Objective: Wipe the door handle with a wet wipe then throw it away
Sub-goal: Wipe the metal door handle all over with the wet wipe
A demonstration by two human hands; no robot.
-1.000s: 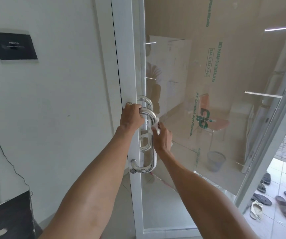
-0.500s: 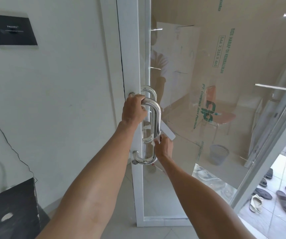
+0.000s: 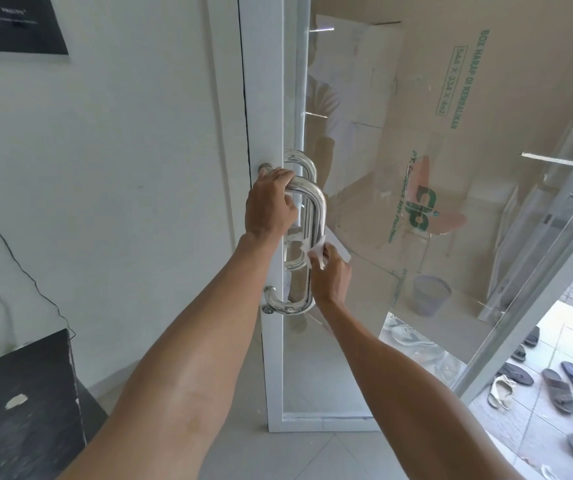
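Note:
A polished steel D-shaped door handle [image 3: 319,209] is fixed to the white frame of a glass door [image 3: 451,168]. My left hand [image 3: 269,204] grips the top bend of the handle. Lower down, my right hand [image 3: 330,277] pinches a white wet wipe [image 3: 318,252] against the vertical bar, about halfway down it. A second handle on the far side of the glass shows behind the near one.
A white wall [image 3: 122,168] with a black sign [image 3: 18,26] lies left of the door. A black box [image 3: 18,403] stands at the lower left. Behind the glass sits a small bin [image 3: 430,294]. Several sandals [image 3: 555,382] lie on the tiled floor at right.
My right hand with the wipe has slid down the handle's vertical bar from near the top bend to about the middle. My left hand has kept its grip on the top.

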